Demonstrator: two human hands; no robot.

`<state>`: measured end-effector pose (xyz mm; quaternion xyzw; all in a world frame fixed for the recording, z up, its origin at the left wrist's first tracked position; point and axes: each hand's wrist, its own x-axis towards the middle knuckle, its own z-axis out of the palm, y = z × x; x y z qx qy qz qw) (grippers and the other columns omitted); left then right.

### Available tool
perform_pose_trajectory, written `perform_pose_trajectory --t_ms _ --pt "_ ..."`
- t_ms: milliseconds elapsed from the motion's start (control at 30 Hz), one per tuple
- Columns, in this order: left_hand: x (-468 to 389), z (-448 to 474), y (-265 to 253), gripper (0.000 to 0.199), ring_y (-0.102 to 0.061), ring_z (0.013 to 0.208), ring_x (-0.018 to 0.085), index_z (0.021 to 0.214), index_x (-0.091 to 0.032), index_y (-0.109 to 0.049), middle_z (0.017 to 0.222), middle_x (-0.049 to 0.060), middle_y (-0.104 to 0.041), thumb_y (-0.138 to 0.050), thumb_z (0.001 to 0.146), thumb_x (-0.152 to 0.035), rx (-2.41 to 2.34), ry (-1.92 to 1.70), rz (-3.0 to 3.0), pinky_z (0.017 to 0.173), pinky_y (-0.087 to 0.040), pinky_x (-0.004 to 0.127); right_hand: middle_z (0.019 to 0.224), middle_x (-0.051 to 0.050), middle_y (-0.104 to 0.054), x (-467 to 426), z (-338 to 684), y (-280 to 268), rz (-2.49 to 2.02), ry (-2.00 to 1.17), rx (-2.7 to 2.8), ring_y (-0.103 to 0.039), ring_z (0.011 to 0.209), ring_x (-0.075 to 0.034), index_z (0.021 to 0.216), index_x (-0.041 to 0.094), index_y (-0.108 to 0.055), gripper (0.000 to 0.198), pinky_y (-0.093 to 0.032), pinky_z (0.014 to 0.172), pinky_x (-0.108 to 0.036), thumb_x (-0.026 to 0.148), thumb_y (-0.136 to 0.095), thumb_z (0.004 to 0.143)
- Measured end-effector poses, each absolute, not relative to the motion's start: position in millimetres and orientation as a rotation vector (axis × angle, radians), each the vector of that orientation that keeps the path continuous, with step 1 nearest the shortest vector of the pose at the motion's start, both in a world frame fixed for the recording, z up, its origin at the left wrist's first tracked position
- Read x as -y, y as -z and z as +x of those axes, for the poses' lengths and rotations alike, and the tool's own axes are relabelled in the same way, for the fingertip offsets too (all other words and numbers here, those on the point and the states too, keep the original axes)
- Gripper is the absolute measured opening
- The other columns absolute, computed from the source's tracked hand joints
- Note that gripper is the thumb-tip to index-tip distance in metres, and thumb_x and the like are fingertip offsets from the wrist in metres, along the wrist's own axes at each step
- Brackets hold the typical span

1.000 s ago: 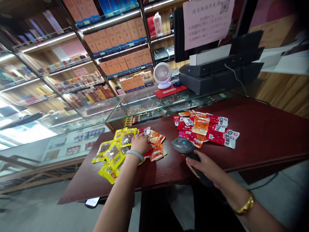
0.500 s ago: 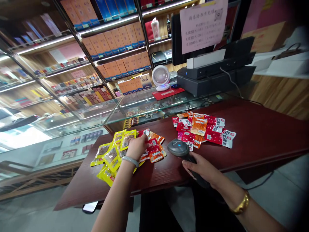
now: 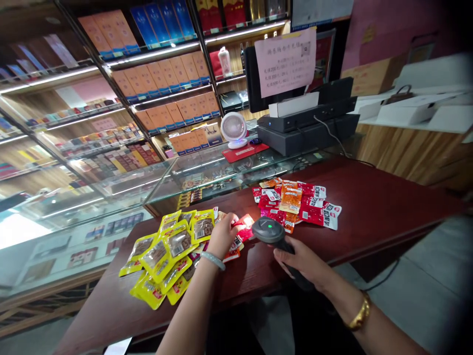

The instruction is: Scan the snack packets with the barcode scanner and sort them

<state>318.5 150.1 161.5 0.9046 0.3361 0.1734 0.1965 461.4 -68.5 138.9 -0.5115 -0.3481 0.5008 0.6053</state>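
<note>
"Head view: what's going on in the middle of the frame?"

"The person's left hand (image 3: 222, 235) pinches a red packet (image 3: 245, 233) by its edge. The right hand (image 3: 301, 259) is wrapped round a scanner (image 3: 269, 230), just to the right of the packet."

"So it's the scanning bit?"

"I think so. Bright light falls on the packet, and the scanner's little top light is green. Maybe the code got read, but I can't tell."

"What does the next move need?"

"I'd say a flat packet, with its code facing the light and fingers out of the way. After that, a clean spot to put it down, so it doesn't get mixed up."

"And the other packets?"

"Yellow packets (image 3: 180, 243) lie left of the middle. A red and orange pile (image 3: 290, 198) sits right of the middle, on the dark red table (image 3: 377, 207)."

"Can you read anything?"

"The pink paper (image 3: 286, 64), top and right of the middle, says 200, 300 and 500, with a square code in its corner. The packets have big dark letters on white ends, too blurry for me."
</note>
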Motion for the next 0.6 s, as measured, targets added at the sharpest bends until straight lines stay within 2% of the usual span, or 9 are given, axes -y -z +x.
perform_pose_trajectory --t_ms 100,200,267,333,433,500,600 --pt "-155.8 335.8 -150.1 0.019 -0.059 0.072 0.015 0.086 -0.021 -0.057 0.077 -0.001 -0.063 -0.064 0.083 -0.038 -0.968 -0.588 2.395 0.069 -0.042 0.025 0.055 0.009 -0.048 69.4 463.2 -136.2 -1.188 -1.148 0.771 -0.038 0.043 -0.006 0.096 0.017 -0.055 0.053 -0.029 0.041 -0.019 0.061 -0.076 0.075" --pt "-157.4 373.7 -142.2 0.026 -0.057 0.067 0.012 0.082 -0.019 -0.056 0.071 -0.003 -0.060 -0.067 0.081 -0.042 -0.990 -0.721 2.092 0.065 -0.043 0.023 0.055 0.010 -0.049 69.5 463.1 -131.5 -1.188 -1.137 0.752 -0.039 0.043 -0.007 0.097 0.018 -0.055 0.054 -0.030 0.041 -0.019 0.063 -0.075 0.075" --pt "-152.8 404.2 -143.2 0.026 -0.057 0.062 0.010 0.087 -0.018 -0.057 0.069 -0.003 -0.060 -0.065 0.083 -0.042 -0.948 -0.714 1.830 0.061 -0.045 0.022 0.054 0.010 -0.048 69.8 463.0 -127.7 -1.193 -1.126 0.751 -0.039 0.042 -0.007 0.098 0.018 -0.055 0.055 -0.031 0.041 -0.019 0.064 -0.074 0.075" --pt "-145.4 429.3 -149.1 0.030 -0.059 0.060 0.011 0.102 -0.016 -0.059 0.071 -0.002 -0.062 -0.063 0.086 -0.042 -0.843 -0.625 1.615 0.060 -0.048 0.023 0.054 0.010 -0.048 70.9 463.3 -124.8 -1.194 -1.116 0.750 -0.039 0.041 -0.007 0.100 0.018 -0.055 0.056 -0.031 0.040 -0.019 0.065 -0.073 0.076" --pt "-139.0 440.7 -162.2 0.041 -0.067 0.074 0.014 0.116 -0.014 -0.059 0.086 0.005 -0.070 -0.069 0.083 -0.036 -0.657 -0.555 1.547 0.070 -0.054 0.028 0.054 0.010 -0.048 73.8 464.3 -124.3 -1.208 -1.110 0.727 -0.039 0.041 -0.007 0.102 0.018 -0.055 0.057 -0.031 0.040 -0.019 0.065 -0.074 0.075" --pt "-142.7 426.8 -170.4 0.039 -0.068 0.087 0.016 0.115 -0.014 -0.063 0.097 0.009 -0.073 -0.072 0.080 -0.031 -0.624 -0.582 1.721 0.082 -0.054 0.030 0.054 0.010 -0.049 76.1 465.0 -125.8 -1.223 -1.115 0.711 -0.039 0.041 -0.007 0.099 0.018 -0.055 0.058 -0.031 0.040 -0.019 0.066 -0.075 0.073" --pt "-158.2 382.0 -179.9 0.030 -0.068 0.095 0.019 0.111 -0.018 -0.070 0.106 0.009 -0.074 -0.066 0.083 -0.029 -0.753 -0.544 2.142 0.089 -0.052 0.032 0.055 0.009 -0.050 78.8 465.8 -127.1 -1.228 -1.128 0.725 -0.039 0.042 -0.007 0.099 0.018 -0.055 0.057 -0.031 0.040 -0.019 0.064 -0.076 0.073"
